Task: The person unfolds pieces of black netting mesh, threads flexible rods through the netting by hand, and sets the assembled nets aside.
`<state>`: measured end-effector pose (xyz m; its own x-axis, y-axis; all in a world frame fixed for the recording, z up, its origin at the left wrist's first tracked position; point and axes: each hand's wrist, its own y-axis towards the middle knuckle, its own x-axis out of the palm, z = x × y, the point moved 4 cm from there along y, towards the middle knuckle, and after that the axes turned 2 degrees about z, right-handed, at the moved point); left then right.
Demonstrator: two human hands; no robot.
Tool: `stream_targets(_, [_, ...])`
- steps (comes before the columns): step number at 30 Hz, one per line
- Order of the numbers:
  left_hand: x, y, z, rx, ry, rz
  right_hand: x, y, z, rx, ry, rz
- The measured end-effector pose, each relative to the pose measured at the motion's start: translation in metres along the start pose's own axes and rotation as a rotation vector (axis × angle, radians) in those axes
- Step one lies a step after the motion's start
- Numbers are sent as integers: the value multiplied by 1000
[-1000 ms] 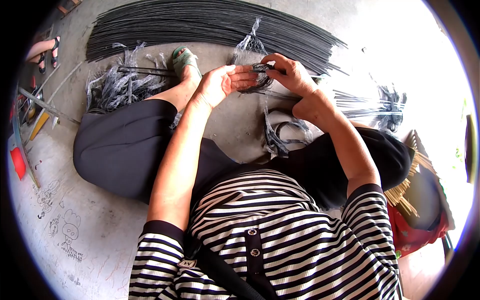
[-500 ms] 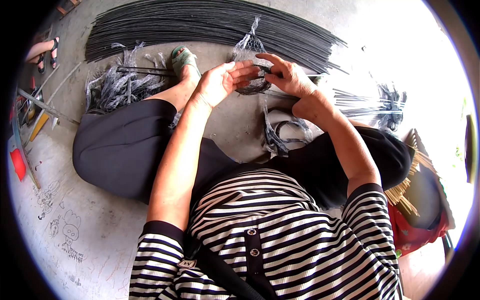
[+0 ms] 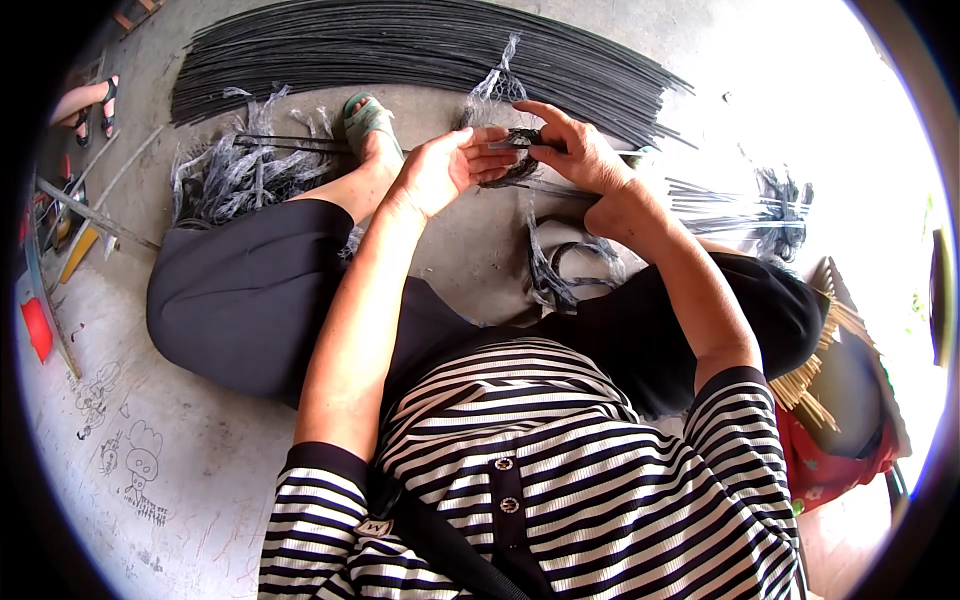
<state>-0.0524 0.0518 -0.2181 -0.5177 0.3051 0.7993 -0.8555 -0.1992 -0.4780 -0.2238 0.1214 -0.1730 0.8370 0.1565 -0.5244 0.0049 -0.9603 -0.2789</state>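
Note:
In front of me, my left hand (image 3: 445, 168) has its fingers stretched out toward the right, palm partly showing. My right hand (image 3: 585, 155) is opposite it, index finger raised and the other fingers bent. A short dark strip (image 3: 507, 146) reaches from my right fingers to my left fingertips. Directly beyond and below the fingertips is a tangled black mesh piece (image 3: 523, 172), partly hidden by the hands. Pale, stringy netting (image 3: 497, 85) rises from it toward a long bundle of black rods (image 3: 400, 45) on the floor.
A heap of grey plastic strands (image 3: 245, 175) is by my sandalled foot (image 3: 370, 120). More strands (image 3: 560, 270) lie between my legs. Thin rods (image 3: 720, 205) extend to the right. Bamboo sticks (image 3: 805, 390) and a red fabric item (image 3: 830, 455) are beside my right knee. Another person's feet (image 3: 95, 105) show at left.
The dark strip now shows between the fingertips of both hands. My right index finger has risen slightly, and my left hand has shifted a little. The surroundings are unchanged.

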Motion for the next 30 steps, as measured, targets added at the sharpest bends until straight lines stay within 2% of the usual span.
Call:
stream_targets(8, [8,13,-10,-2,38,152,2,-1,2,-1,86,11])
stream_targets(11, [10,15,-12,-45,-97,12,-2,-1,-2,20,83,40])
stream_targets(20, [21,15,-6,-151,-103,-73,2,2,8,1,29,100])
stream_targets(26, [18,21,-9,-159,-114,-51,-3,-3,5,-32,-45,71])
stream_targets(30, [16,23,-6,-71,-83,-14,3,-9,7,-27,-97,88])
